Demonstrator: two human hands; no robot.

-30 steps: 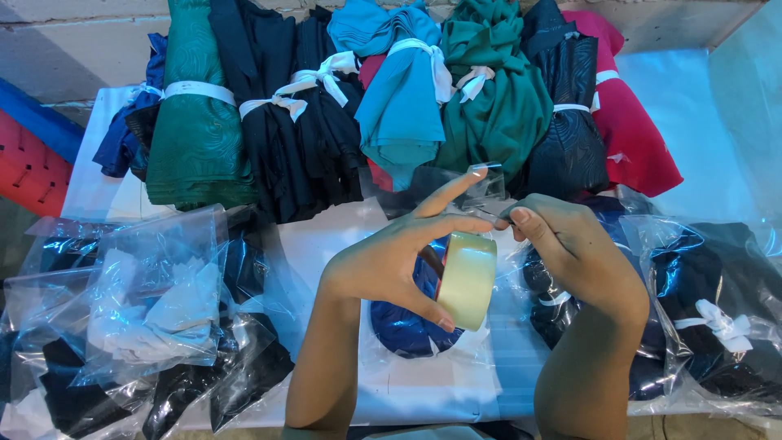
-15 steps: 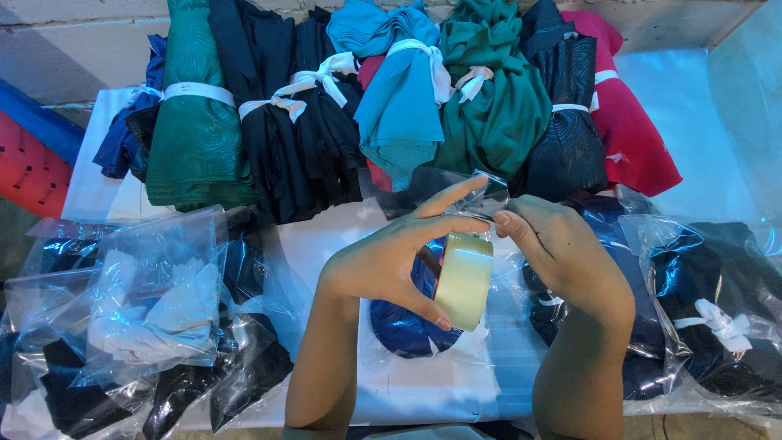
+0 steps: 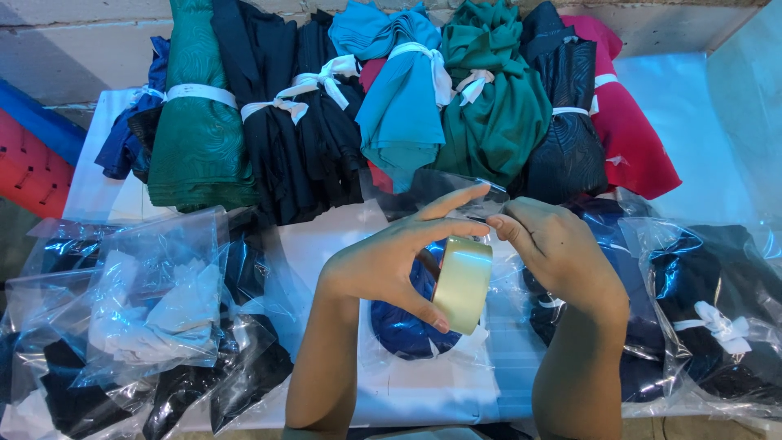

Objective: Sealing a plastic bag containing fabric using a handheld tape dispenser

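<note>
My left hand (image 3: 399,261) holds a roll of clear tape (image 3: 463,285) upright between thumb and fingers, above a dark blue cloth in a clear plastic bag (image 3: 407,322). My right hand (image 3: 558,248) pinches at the top edge of the roll, fingertips closed on the tape's free end. Both hands hover over the white table (image 3: 326,236) near its middle.
Tied bundles of cloth line the back: green (image 3: 199,130), black (image 3: 301,122), light blue (image 3: 403,98), teal (image 3: 497,106), red (image 3: 627,122). Bagged dark cloths lie at the left (image 3: 147,318) and right (image 3: 717,318). A red and blue object (image 3: 28,159) sits far left.
My right hand has moved slightly left, closer to the roll's top. The left hand and tape stay almost in place.
</note>
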